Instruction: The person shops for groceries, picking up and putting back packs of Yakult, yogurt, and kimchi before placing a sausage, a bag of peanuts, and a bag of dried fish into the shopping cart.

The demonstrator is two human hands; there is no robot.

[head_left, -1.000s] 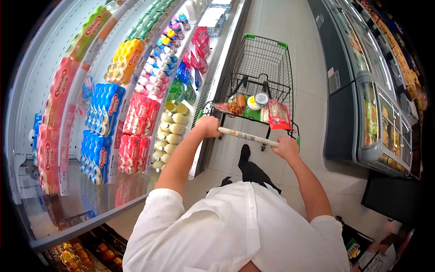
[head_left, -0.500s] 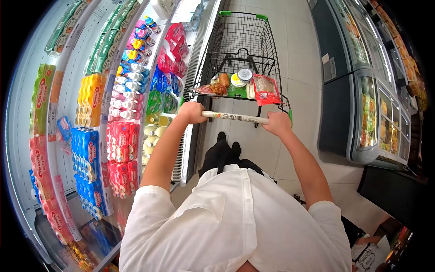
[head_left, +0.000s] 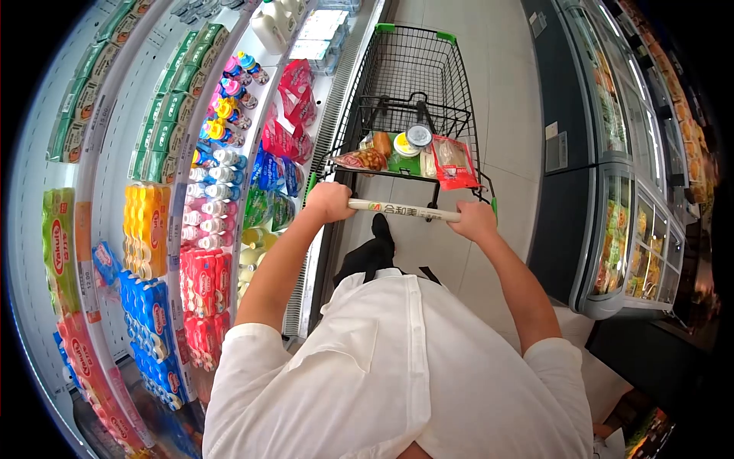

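Observation:
Both hands are wrapped round the pale handle bar (head_left: pixel 404 210) of a black wire shopping cart (head_left: pixel 413 65) with green corner pieces. My left hand (head_left: pixel 329 202) grips the bar's left end, and my right hand (head_left: pixel 475 221) grips its right end. At the near end of the cart lie a bag of brown, nut-like food (head_left: pixel 362 159), a tub with a yellow and white lid (head_left: pixel 404 144), a tub with a grey lid (head_left: pixel 419 136) and a red-edged clear packet (head_left: pixel 454 162). A green pack (head_left: pixel 404 164) is partly hidden under the tubs.
Along the left runs a chilled shelf with yellow Yakult packs (head_left: pixel 145 229), blue packs (head_left: pixel 150 315), red packs (head_left: pixel 205 283) and white jugs (head_left: pixel 269 29). A glass-fronted freezer (head_left: pixel 612 237) stands on the right. Pale floor tiles (head_left: pixel 501 84) lie between them.
The cart and I have moved forward along the aisle, so the shelf goods and freezer sit lower in view. My feet have changed position. Both hands have kept their grip.

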